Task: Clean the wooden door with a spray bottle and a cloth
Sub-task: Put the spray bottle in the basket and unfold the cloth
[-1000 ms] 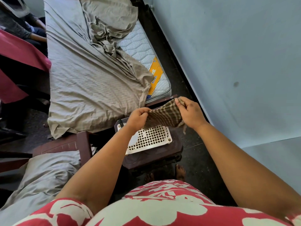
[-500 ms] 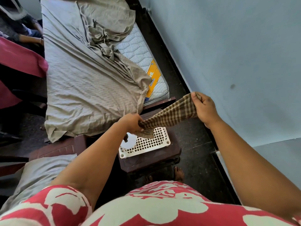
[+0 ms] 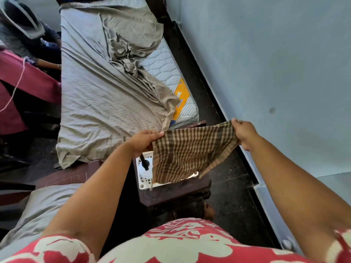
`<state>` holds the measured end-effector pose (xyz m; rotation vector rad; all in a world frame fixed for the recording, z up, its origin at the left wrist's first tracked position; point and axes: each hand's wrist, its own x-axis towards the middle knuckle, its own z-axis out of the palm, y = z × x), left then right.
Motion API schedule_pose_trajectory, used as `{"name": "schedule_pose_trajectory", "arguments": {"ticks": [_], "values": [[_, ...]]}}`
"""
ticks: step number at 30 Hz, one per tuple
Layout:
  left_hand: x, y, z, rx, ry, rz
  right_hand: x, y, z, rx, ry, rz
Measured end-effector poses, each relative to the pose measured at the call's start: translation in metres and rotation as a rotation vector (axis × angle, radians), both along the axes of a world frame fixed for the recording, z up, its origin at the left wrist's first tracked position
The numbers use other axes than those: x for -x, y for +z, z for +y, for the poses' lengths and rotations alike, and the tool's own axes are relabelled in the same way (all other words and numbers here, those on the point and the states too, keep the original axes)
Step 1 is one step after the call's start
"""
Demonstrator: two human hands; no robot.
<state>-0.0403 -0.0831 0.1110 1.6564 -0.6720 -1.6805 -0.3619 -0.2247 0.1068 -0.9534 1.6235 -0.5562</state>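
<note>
**Cloth held spread over the stool**

The room was narrow: a pale blue wall (image 3: 266, 63) ran along the right, with a strip of dark speckled floor (image 3: 233, 186) between it and the bed (image 3: 106, 103). A wrinkled grey sheet (image 3: 95, 111) covered most of the bed; its far corner was bunched back, baring a striped quilted mattress (image 3: 163, 67) with a yellow label.

At the foot of the bed stood a dark wooden stool (image 3: 171, 192). A white perforated plastic tray (image 3: 146, 184) lay on it, and in the tray a white spray bottle (image 3: 144, 168) with a black nozzle (mostly hidden by the cloth).

The cloth (image 3: 190, 154), brown checked weave, hung stretched flat in the air above the tray. The left hand (image 3: 142, 142) pinched one top corner; the right hand (image 3: 244, 132) gripped the other, close to the wall.

Little open floor lay around the stool; a grey cushion (image 3: 38, 209) sat at lower left.
</note>
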Motion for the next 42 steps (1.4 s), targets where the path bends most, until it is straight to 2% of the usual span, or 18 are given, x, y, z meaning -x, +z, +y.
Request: {"name": "schedule_pose_trajectory", "arguments": {"ticks": [3, 5, 7, 11, 14, 16, 17, 19, 22, 23, 26, 28, 32, 34, 36, 38, 42], "values": [[0.032, -0.003, -0.009, -0.079, 0.238, -0.059, -0.02, -0.011, 0.01, -0.009, -0.094, 0.169], [0.053, -0.004, -0.012, -0.077, 0.312, -0.117, -0.042, -0.009, 0.03, 0.061, -0.074, 0.255], [0.074, -0.002, -0.014, -0.04, 0.298, -0.151, -0.066, -0.005, 0.061, 0.186, 0.052, 0.299], [0.103, 0.008, -0.02, 0.026, 0.228, -0.117, -0.109, 0.003, 0.121, 0.412, 0.375, 0.155], [0.102, 0.014, -0.023, 0.015, 0.199, 0.006, -0.122, 0.009, 0.133, 0.22, 0.511, -0.075], [0.094, 0.014, -0.022, 0.036, 0.171, 0.019, -0.116, 0.01, 0.123, 0.164, 0.587, -0.194], [0.089, 0.014, -0.022, 0.042, 0.153, -0.025, -0.11, 0.011, 0.117, 0.168, 0.588, -0.224], [0.081, 0.015, -0.022, 0.059, 0.092, -0.186, -0.096, 0.014, 0.101, 0.187, 0.45, -0.221], [0.075, 0.02, -0.024, 0.112, -0.055, -0.418, -0.078, 0.015, 0.076, 0.256, 0.344, -0.065], [0.076, 0.024, -0.023, 0.14, -0.096, -0.451, -0.076, 0.014, 0.069, 0.232, 0.35, -0.08], [0.085, 0.039, -0.02, 0.258, -0.162, -0.395, -0.079, 0.012, 0.06, 0.002, 0.316, -0.372], [0.088, 0.045, -0.019, 0.298, -0.183, -0.32, -0.078, 0.005, 0.066, -0.112, 0.304, -0.501], [0.086, 0.052, -0.015, 0.308, -0.186, -0.131, -0.062, -0.012, 0.082, -0.196, 0.461, -0.425], [0.075, 0.051, -0.011, 0.268, -0.126, -0.108, -0.058, -0.015, 0.082, -0.198, 0.479, -0.358], [0.058, 0.046, -0.005, 0.158, -0.158, -0.155, -0.057, -0.013, 0.077, -0.177, 0.44, -0.319], [0.043, 0.038, 0.003, -0.015, -0.317, -0.237, -0.059, -0.007, 0.072, -0.069, 0.491, -0.234], [0.039, 0.02, 0.014, -0.34, -0.578, -0.42, -0.074, 0.008, 0.07, 0.197, 0.8, -0.002]]}}
